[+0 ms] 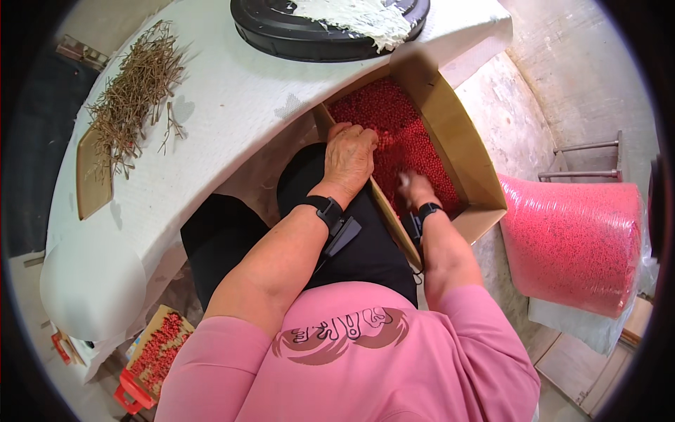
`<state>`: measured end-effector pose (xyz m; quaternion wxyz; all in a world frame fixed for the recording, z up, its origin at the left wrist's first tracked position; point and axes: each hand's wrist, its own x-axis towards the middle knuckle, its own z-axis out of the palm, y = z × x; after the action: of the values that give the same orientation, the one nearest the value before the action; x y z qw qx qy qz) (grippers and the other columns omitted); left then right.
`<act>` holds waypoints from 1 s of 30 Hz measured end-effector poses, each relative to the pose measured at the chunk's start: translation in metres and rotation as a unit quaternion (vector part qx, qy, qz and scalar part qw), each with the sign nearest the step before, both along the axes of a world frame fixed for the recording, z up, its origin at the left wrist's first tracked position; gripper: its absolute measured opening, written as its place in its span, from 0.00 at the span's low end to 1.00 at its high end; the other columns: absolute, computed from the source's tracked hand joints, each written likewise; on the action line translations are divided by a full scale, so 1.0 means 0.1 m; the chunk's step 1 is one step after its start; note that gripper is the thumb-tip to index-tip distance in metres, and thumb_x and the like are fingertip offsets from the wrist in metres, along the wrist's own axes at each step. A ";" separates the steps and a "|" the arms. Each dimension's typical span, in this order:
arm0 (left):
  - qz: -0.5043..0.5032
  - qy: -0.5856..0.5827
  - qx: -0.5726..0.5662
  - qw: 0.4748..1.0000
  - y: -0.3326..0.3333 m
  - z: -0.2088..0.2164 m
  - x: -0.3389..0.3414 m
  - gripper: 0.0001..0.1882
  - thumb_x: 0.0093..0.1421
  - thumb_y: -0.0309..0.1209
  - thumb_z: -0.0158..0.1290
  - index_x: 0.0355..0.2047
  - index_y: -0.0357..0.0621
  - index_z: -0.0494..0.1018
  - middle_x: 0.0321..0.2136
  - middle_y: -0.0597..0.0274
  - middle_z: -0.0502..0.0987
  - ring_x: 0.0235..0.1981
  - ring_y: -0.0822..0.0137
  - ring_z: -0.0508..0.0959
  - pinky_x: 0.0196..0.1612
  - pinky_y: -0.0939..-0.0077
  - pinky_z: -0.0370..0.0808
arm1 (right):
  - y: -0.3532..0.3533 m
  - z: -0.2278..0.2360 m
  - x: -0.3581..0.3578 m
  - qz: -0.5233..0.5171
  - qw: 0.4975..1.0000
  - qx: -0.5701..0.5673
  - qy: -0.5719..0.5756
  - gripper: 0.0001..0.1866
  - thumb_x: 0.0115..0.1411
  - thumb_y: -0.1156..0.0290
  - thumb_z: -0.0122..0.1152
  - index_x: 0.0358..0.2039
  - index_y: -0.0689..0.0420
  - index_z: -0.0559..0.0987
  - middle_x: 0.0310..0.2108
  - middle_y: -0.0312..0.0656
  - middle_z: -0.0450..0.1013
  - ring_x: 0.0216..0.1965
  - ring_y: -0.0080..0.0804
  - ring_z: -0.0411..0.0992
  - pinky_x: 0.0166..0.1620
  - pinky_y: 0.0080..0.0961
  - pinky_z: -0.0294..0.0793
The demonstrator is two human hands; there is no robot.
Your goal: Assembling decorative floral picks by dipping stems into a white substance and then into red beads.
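Note:
A deep cardboard box [460, 133] stands tilted beside my lap, holding a mass of small red bead-like berries [394, 105]. My left hand [349, 156] is closed over the top edge of the box's left wall, with the fingertips hidden inside. Inside the box, my right hand [416, 188] is down among the red berries near its lower end. Motion smears its fingers, so I cannot see whether they hold any berries. Dark straps with small devices circle both wrists.
On the white-covered table [232, 91] lie a bundle of brown twigs [137, 95] and a round black base [330, 46] bearing white material. A plastic-wrapped red roll [573, 243] stands at right, below a metal rail [580, 174]. Lower left, a tray [158, 352] holds red berries.

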<state>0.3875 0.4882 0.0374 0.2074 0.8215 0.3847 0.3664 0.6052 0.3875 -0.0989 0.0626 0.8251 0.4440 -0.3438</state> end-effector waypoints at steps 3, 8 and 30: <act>-0.001 0.001 0.003 1.000 0.02 0.00 0.04 0.05 0.49 0.21 0.57 0.26 0.45 0.75 0.24 0.55 0.75 0.33 0.52 0.77 0.52 0.60 0.70 | -0.17 -0.36 0.16 -0.142 0.974 -0.025 0.176 0.25 0.54 0.62 0.61 0.54 0.50 0.72 0.45 0.47 0.73 0.43 0.47 0.75 0.41 0.47 0.78; 0.013 0.008 0.019 1.000 0.01 0.01 0.06 0.03 0.49 0.22 0.54 0.25 0.44 0.75 0.25 0.54 0.76 0.32 0.52 0.77 0.52 0.61 0.70 | 0.02 0.08 0.20 -0.312 0.877 0.060 0.360 0.22 0.55 0.65 0.57 0.51 0.53 0.74 0.41 0.43 0.75 0.41 0.38 0.75 0.35 0.38 0.79; -0.002 0.090 0.005 0.996 -0.04 0.07 -0.03 0.05 0.54 0.24 0.55 0.31 0.43 0.70 0.22 0.52 0.78 0.28 0.51 0.77 0.50 0.58 0.70 | 0.21 1.36 0.06 -0.144 0.885 0.441 -0.036 0.30 0.48 0.57 0.69 0.50 0.54 0.75 0.46 0.54 0.72 0.47 0.52 0.72 0.53 0.40 0.72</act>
<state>0.3841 0.4839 0.0441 0.1690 0.8528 0.3981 0.2926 0.6113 0.4088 0.0368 -0.3419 0.8343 0.4235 -0.0879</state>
